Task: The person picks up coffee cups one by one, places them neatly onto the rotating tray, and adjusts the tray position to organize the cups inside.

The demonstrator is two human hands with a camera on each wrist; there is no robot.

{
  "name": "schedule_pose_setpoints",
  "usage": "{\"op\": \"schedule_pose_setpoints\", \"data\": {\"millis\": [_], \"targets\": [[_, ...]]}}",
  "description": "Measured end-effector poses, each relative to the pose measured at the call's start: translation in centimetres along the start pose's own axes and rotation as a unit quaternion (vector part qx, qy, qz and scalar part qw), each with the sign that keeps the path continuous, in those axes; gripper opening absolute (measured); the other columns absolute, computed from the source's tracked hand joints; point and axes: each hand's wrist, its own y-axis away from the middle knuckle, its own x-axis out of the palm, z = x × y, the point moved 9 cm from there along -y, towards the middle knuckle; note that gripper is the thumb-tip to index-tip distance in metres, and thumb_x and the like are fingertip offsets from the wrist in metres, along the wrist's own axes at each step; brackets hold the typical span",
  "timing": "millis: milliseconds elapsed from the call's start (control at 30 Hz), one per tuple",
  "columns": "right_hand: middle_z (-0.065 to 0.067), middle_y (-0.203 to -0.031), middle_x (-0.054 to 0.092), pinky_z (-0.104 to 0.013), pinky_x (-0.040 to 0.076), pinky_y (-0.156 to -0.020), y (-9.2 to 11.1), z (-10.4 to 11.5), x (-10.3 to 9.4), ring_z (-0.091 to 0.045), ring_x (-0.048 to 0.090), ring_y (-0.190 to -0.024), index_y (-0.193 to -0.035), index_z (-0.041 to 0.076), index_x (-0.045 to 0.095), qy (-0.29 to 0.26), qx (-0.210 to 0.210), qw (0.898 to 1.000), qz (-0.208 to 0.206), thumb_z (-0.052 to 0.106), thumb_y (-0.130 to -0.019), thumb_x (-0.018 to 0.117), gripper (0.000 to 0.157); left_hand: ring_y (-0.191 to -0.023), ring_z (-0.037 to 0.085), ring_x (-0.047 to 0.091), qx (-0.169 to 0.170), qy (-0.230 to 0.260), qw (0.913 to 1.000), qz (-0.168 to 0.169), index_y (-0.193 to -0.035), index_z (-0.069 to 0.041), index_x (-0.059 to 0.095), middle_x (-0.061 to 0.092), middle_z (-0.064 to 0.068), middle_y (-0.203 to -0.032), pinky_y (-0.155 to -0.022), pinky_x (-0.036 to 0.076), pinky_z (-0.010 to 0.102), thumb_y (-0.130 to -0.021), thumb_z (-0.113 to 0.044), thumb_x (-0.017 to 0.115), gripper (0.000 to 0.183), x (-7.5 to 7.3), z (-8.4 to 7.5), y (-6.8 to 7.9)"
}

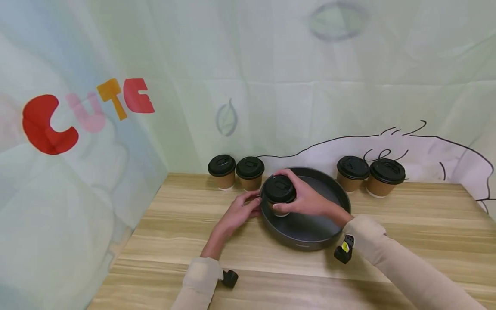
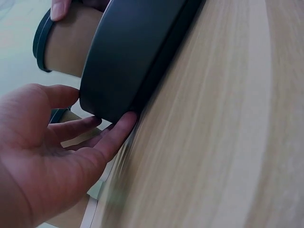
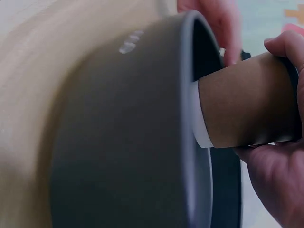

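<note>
My right hand (image 1: pixel 306 199) grips a brown paper coffee cup (image 3: pixel 247 102) with a black lid (image 1: pixel 280 188), thumb and fingers spread round its side. The cup is upright over the left part of a round dark grey pan (image 1: pixel 306 246), its white base lower than the rim in the right wrist view. My left hand (image 1: pixel 239 211) is at the pan's left side. In the left wrist view, the left fingertips (image 2: pixel 126 121) touch the outer wall of the pan (image 2: pixel 128 57), straight or slightly bent, low near the tabletop.
Two lidded coffee cups, one at the far left (image 1: pixel 226 181) and its neighbour (image 1: pixel 251 184), stand behind the pan by the curtain (image 1: pixel 271 107). Two more, a near one (image 1: pixel 348 184) and an outer one (image 1: pixel 379 187), stand at the back right. Beneath lies a wood-grain table (image 1: pixel 162 241).
</note>
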Motion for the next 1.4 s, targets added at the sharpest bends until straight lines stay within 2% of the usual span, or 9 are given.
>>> {"op": "schedule_pose_setpoints", "data": {"millis": [367,533,667,767,867,967,1067,1233,1400], "targets": [[0.000,-0.127,0.051,-0.039,0.041,-0.100,-0.9,-4.4,1.9,-0.014,0.051,-0.113,-0.138,0.014,0.034,0.008,0.022,0.999,-0.032,0.034,-0.074,0.083,0.082,-0.104,0.027,0.061,0.001,0.004,0.9999,0.009,-0.137,0.003,0.044,0.049,0.020,-0.131,-0.090,0.053,0.040,-0.101,-0.015,0.047,0.040,0.1,0.0,0.0],[0.000,-0.129,0.049,-0.041,0.041,-0.101,-1.0,-4.7,2.1,-0.016,0.050,-0.115,-0.140,0.018,0.032,0.011,0.020,0.999,-0.035,0.040,-0.073,0.082,0.087,-0.106,0.028,0.060,-0.009,0.006,0.9999,0.011,-0.139,-0.001,0.044,0.050,0.019,-0.131,-0.091,0.053,0.041,-0.102,-0.016,0.046,0.040,-0.2,0.3,0.0],[-0.002,-0.136,0.044,-0.043,0.039,-0.104,-0.5,-4.8,1.4,-0.016,0.045,-0.124,-0.145,0.027,0.025,0.046,0.027,0.998,-0.037,0.048,-0.073,0.080,0.092,-0.107,0.029,0.059,-0.007,0.011,0.9998,0.016,-0.140,0.000,0.042,0.049,0.020,-0.131,-0.092,0.052,0.041,-0.102,-0.014,0.045,0.040,-0.2,0.3,0.0],[-0.005,-0.138,0.045,-0.044,0.037,-0.107,0.8,-4.7,-0.4,-0.019,0.043,-0.128,-0.146,0.030,0.026,0.079,0.033,0.995,-0.060,0.050,-0.079,0.074,0.085,-0.107,0.030,0.059,-0.001,0.013,0.9997,0.021,-0.140,0.003,0.040,0.047,0.022,-0.132,-0.092,0.052,0.040,-0.102,-0.013,0.044,0.042,0.0,0.3,0.1],[-0.004,-0.135,0.050,-0.044,0.039,-0.106,3.1,-4.8,-3.0,-0.020,0.045,-0.126,-0.141,0.025,0.040,0.138,0.031,0.985,-0.102,0.047,-0.087,0.066,0.064,-0.107,0.030,0.059,-0.001,0.016,0.9996,0.023,-0.141,0.004,0.039,0.046,0.022,-0.133,-0.092,0.053,0.039,-0.102,-0.013,0.044,0.042,0.1,0.2,0.2],[-0.006,-0.128,0.054,-0.049,0.042,-0.100,6.0,-5.3,-5.7,-0.024,0.049,-0.120,-0.130,0.015,0.054,0.223,0.044,0.962,-0.149,0.043,-0.094,0.059,0.046,-0.106,0.029,0.059,-0.008,0.016,0.9995,0.026,-0.140,0.003,0.040,0.047,0.022,-0.133,-0.091,0.053,0.039,-0.102,-0.012,0.044,0.042,0.2,0.2,0.2],[-0.013,-0.120,0.056,-0.053,0.044,-0.094,8.9,-6.6,-8.0,-0.031,0.052,-0.113,-0.121,0.006,0.059,0.262,0.089,0.942,-0.188,0.036,-0.097,0.055,0.039,-0.103,0.028,0.061,-0.025,0.014,0.9991,0.032,-0.138,0.005,0.041,0.050,0.024,-0.129,-0.089,0.054,0.041,-0.102,-0.013,0.044,0.040,0.4,0.3,0.4],[-0.022,-0.110,0.060,-0.050,0.052,-0.081,12.1,-9.5,-10.1,-0.034,0.060,-0.096,-0.118,-0.004,0.057,0.218,0.183,0.939,-0.192,0.031,-0.102,0.046,0.041,-0.099,0.026,0.062,-0.059,0.019,0.9970,0.046,-0.133,0.012,0.042,0.053,0.026,-0.123,-0.090,0.054,0.040,-0.102,-0.012,0.042,0.040,0.6,0.5,0.8],[-0.015,-0.088,0.062,-0.034,0.055,-0.069,13.3,-12.9,-9.3,-0.023,0.060,-0.079,-0.117,-0.008,0.056,0.041,0.267,0.952,-0.144,0.038,-0.103,0.039,0.051,-0.104,0.025,0.059,-0.087,0.032,0.9938,0.061,-0.131,0.014,0.044,0.050,0.025,-0.126,-0.094,0.051,0.039,-0.100,-0.010,0.046,0.040,0.6,0.6,1.2]]}}
